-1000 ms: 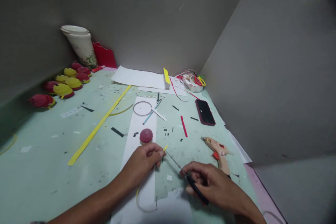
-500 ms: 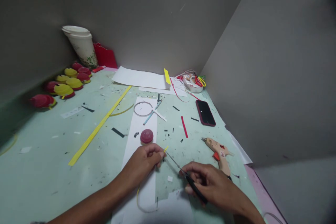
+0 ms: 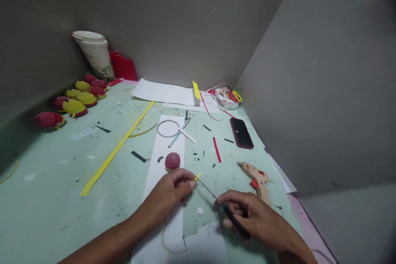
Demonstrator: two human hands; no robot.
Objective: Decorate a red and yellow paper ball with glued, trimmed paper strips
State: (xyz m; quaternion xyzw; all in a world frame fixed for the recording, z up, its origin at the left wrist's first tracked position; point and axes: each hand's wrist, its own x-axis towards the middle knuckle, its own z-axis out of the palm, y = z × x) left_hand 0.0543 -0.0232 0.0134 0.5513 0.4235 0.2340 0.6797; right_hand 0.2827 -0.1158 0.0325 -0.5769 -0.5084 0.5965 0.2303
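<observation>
My left hand pinches the end of a narrow yellow paper strip between thumb and fingers. A thin yellow strip curves out below that wrist onto the white paper. In my right hand is a slim tool with a black handle and a long thin metal shaft. Its tip meets the yellow strip at my left fingertips; how the two join is too small to make out. Just beyond my left hand sits a dark red domed paper coil.
A glue gun and a phone lie on the right. Long yellow strip, metal ring and scraps are spread over the green table. Red and yellow domed pieces and a white cup stand at left.
My right hand and the tool have shifted slightly right and down. The yellow end at my left fingertips has moved a little right and looks plain where it looked striped before.
</observation>
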